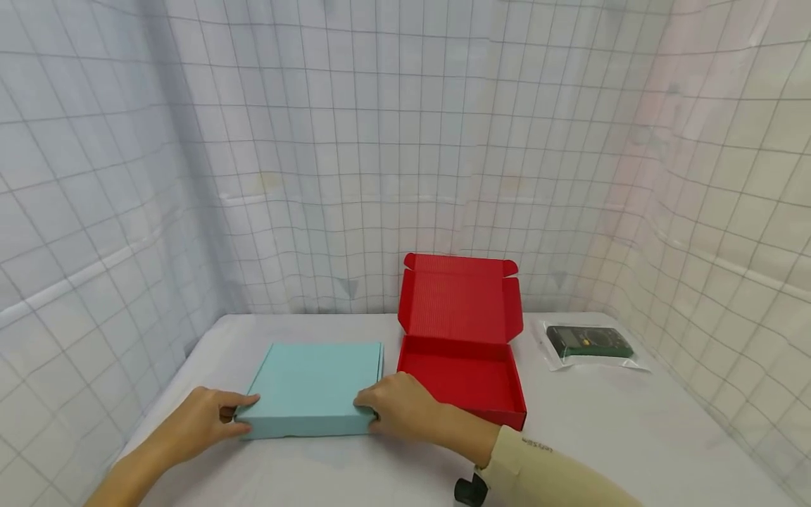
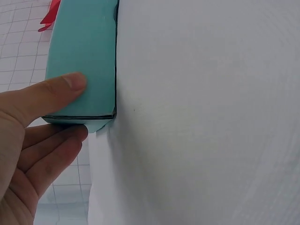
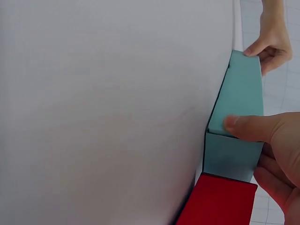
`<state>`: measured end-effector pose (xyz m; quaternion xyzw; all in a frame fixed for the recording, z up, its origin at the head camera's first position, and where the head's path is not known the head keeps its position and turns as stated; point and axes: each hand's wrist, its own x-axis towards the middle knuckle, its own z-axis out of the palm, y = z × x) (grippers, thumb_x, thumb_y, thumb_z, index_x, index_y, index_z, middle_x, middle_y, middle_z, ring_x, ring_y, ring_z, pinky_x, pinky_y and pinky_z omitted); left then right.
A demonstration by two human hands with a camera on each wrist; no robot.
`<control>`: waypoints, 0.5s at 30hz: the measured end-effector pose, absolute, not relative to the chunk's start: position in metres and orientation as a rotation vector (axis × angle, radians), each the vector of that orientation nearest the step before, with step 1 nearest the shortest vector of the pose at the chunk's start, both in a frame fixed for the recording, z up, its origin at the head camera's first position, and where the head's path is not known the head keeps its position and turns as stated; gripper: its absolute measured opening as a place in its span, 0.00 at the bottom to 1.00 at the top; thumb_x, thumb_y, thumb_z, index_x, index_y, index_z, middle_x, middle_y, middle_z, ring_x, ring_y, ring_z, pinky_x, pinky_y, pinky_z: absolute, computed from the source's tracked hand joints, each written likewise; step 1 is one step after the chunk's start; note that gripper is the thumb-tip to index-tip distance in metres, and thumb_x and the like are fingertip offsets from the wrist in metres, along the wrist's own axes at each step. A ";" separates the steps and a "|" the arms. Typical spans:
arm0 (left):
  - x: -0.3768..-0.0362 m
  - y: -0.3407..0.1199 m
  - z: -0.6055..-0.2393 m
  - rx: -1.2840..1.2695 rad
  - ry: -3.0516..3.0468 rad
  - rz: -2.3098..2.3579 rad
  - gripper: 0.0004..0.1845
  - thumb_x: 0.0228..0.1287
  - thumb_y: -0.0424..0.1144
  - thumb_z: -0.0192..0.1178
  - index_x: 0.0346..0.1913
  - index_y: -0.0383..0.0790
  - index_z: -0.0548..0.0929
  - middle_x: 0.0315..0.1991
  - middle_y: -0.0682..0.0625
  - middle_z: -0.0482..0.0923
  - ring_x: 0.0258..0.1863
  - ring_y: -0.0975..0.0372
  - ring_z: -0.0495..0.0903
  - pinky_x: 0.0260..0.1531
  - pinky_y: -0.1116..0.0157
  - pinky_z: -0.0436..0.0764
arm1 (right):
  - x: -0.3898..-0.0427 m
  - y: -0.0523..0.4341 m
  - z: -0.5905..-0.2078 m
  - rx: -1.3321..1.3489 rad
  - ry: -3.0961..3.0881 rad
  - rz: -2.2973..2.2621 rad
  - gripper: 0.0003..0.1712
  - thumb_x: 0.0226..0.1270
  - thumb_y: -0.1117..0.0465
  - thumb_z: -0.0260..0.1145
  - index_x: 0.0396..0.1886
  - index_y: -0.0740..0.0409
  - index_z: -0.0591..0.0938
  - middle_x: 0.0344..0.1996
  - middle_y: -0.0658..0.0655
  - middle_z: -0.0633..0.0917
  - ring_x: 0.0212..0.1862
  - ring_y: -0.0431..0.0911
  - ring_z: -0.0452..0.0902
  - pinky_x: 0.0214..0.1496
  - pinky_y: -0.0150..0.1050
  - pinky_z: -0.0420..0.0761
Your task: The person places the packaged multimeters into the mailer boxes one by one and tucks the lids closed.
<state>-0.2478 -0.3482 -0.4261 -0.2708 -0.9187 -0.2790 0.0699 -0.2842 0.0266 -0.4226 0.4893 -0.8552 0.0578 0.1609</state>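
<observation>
A closed, flat light blue cardboard box (image 1: 317, 380) lies on the white table, left of centre. My left hand (image 1: 198, 426) holds its front left corner. In the left wrist view the left thumb (image 2: 65, 91) presses the front face, and the other fingers are at the side. At the front right corner, my right hand (image 1: 405, 408) grips the box. The right wrist view shows that thumb (image 3: 243, 124) on the front face, with the fingers partly hidden behind. The lid is down on the box.
An open red cardboard box (image 1: 462, 408) stands just right of the light blue box, its lid (image 1: 459, 299) raised at the back. Farther right lies a dark green multimeter (image 1: 589, 341) in a clear plastic bag. White gridded curtains (image 1: 405, 155) surround the table.
</observation>
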 end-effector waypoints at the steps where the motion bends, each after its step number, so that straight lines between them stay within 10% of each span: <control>1: -0.249 -0.348 -0.425 -0.817 -2.767 -0.834 0.28 0.52 0.39 0.80 0.52 0.24 0.86 0.47 0.29 0.84 0.39 0.57 0.89 0.34 0.65 0.87 | -0.284 0.026 -0.422 1.389 -2.450 0.158 0.24 0.51 0.52 0.86 0.49 0.47 0.91 0.39 0.42 0.90 0.37 0.31 0.85 0.45 0.24 0.81; 15: -0.293 -0.351 -0.417 -0.621 -2.854 -0.795 0.28 0.50 0.39 0.81 0.53 0.27 0.87 0.38 0.46 0.88 0.30 0.65 0.77 0.28 0.68 0.80 | -0.316 0.003 -0.417 1.227 -2.621 0.126 0.22 0.58 0.56 0.83 0.52 0.50 0.91 0.40 0.45 0.90 0.39 0.39 0.85 0.44 0.28 0.83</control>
